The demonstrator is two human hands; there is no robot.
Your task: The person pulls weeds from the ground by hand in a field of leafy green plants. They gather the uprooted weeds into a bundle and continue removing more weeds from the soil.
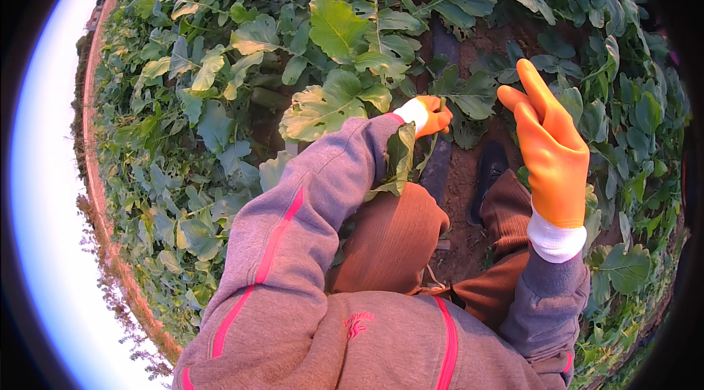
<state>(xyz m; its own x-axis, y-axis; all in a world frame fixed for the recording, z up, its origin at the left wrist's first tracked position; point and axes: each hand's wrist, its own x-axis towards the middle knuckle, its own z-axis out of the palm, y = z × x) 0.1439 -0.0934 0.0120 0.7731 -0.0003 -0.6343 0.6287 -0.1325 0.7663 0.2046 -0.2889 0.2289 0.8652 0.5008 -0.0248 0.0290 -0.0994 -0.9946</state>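
Observation:
My left hand, in an orange coated glove with a white cuff, is closed around a green leaf stalk. The stalk runs below the fist toward my knee, where a drooping green leaf hangs against my sleeve. Beside that fist, a broad lobed leaf spreads to the right. My right hand, gloved the same way, is raised above the soil with its fingers stretched out and nothing in them. Large yellow-green leaves stand just left of my left hand, some with holes.
Dense leafy crop plants fill both sides. Between them runs a strip of brown soil with a dark flat strip, perhaps a drip hose. My dark shoe rests on the soil, and my bent knee presses near the plants. A dirt path borders the field.

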